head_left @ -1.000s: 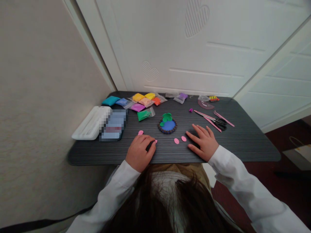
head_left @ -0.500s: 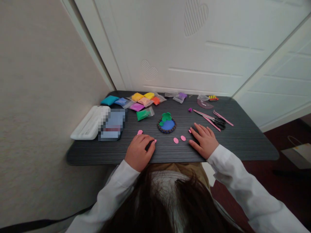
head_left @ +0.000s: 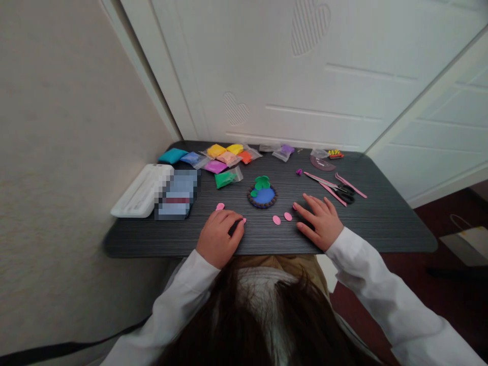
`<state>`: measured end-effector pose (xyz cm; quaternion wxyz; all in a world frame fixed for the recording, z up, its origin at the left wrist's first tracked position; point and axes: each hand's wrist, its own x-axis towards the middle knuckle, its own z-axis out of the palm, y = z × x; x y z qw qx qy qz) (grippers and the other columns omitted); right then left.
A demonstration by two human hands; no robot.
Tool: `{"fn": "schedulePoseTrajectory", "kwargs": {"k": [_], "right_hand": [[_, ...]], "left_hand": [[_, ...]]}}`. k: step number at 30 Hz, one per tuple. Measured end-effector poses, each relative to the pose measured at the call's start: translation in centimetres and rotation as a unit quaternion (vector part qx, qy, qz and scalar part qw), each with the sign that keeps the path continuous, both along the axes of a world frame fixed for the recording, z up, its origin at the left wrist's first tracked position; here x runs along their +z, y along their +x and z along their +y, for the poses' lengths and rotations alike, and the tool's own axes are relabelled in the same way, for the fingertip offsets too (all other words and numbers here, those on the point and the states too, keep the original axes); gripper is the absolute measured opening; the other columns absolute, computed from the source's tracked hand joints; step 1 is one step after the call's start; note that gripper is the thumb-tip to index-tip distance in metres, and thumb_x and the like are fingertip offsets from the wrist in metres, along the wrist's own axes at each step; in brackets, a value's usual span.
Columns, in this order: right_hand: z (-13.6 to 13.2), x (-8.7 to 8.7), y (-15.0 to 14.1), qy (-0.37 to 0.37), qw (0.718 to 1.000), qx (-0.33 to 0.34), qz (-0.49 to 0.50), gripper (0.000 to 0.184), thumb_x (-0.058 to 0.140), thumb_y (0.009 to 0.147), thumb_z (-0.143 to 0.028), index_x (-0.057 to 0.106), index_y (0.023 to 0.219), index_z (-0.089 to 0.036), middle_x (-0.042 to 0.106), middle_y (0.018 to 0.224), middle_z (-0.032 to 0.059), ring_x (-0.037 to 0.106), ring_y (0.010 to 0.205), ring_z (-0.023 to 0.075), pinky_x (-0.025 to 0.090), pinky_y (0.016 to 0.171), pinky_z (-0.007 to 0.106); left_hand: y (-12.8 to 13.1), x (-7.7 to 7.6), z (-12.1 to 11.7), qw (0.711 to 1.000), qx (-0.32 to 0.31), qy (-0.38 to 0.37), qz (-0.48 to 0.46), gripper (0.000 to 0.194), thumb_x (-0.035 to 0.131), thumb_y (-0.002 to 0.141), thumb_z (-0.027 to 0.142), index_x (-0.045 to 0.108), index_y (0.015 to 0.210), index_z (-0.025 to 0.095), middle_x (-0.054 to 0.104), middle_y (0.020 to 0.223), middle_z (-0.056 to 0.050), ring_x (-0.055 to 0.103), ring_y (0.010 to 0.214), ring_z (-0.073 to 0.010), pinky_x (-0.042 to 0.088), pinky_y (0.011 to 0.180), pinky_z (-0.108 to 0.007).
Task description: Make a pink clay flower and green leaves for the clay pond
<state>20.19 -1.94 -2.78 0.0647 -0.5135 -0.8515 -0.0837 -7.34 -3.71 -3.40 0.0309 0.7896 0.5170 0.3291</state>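
At the near middle of the dark surface, a small pink piece shows at the tips of the left hand, whose thumb and index finger curve together and pinch it, with a dark gap inside their loop. The other fingers of that hand are bent and lie close to one another. Just beyond its knuckles sits a pink lump, partly hidden by the hand.

Between the two hands, two flat pink ovals lie side by side, near each other and nearer the right hand. The fingers of the right hand are spread apart, palm down; its index fingertip touches a pink bit, mostly covered.

Beyond the ovals stands a blue disc ringed by brown balls, with green leaf shapes on its far left part. To the right, beyond the right hand, black-handled scissors lie among slim pink tools, and a small purple piece is near their tips. A purple-tinted curved sheet lies farther back, close to a clear bag and a yellow-and-red item.

Left of the disc, a green packet lies in front of a cluster of colored packets. At the left end, a white case and a blurred flat device lie side by side. White panels with raised hearts rise behind the surface.
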Motion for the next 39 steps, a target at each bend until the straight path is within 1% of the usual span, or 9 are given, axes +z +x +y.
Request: {"fn": "schedulePoseTrajectory", "kwargs": {"k": [8,22,31,39], "right_hand": [[-0.09,-0.01,-0.21,-0.007,1.0,-0.004,-0.009,0.052,0.031,0.079,-0.049,0.034,0.125,-0.024,0.027,0.135,0.009,0.027,0.118,0.0262,0.011,0.095,0.049],[-0.27,0.04,-0.52,-0.01,1.0,-0.009,-0.011,0.051,0.029,0.08,-0.05,0.035,0.124,-0.026,0.027,0.135,0.0075,0.026,0.119,0.0259,0.01,0.095,0.049],[-0.38,0.24,-0.71,-0.01,1.0,-0.015,-0.015,0.051,0.028,0.079,-0.053,0.038,0.122,-0.028,0.032,0.133,0.0054,0.026,0.119,0.0255,0.01,0.096,0.048],[-0.49,0.46,-0.96,-0.005,1.0,-0.015,-0.014,0.05,0.028,0.079,-0.053,0.04,0.121,-0.027,0.034,0.132,0.0042,0.027,0.119,0.026,0.012,0.095,0.048]], "left_hand": [[0.05,-0.08,0.06,1.0,-0.001,0.004,0.006,0.015,0.044,0.076,0.023,0.057,0.084,0.019,0.06,0.084,-0.004,0.052,0.084,-0.0174,0.032,0.093,-0.042],[0.04,-0.11,0.06,1.0,0.002,-0.002,0.009,0.015,0.045,0.076,0.023,0.057,0.083,0.019,0.059,0.084,-0.004,0.052,0.084,-0.017,0.031,0.094,-0.039],[0.01,0.13,-0.02,1.0,0.001,-0.009,0.01,0.016,0.045,0.076,0.024,0.057,0.084,0.018,0.06,0.084,-0.004,0.051,0.085,-0.0163,0.032,0.092,-0.037],[0.03,0.04,0.01,1.0,0.002,-0.014,0.013,0.017,0.044,0.076,0.024,0.058,0.084,0.018,0.06,0.085,-0.004,0.051,0.086,-0.0164,0.035,0.09,-0.036]]}}
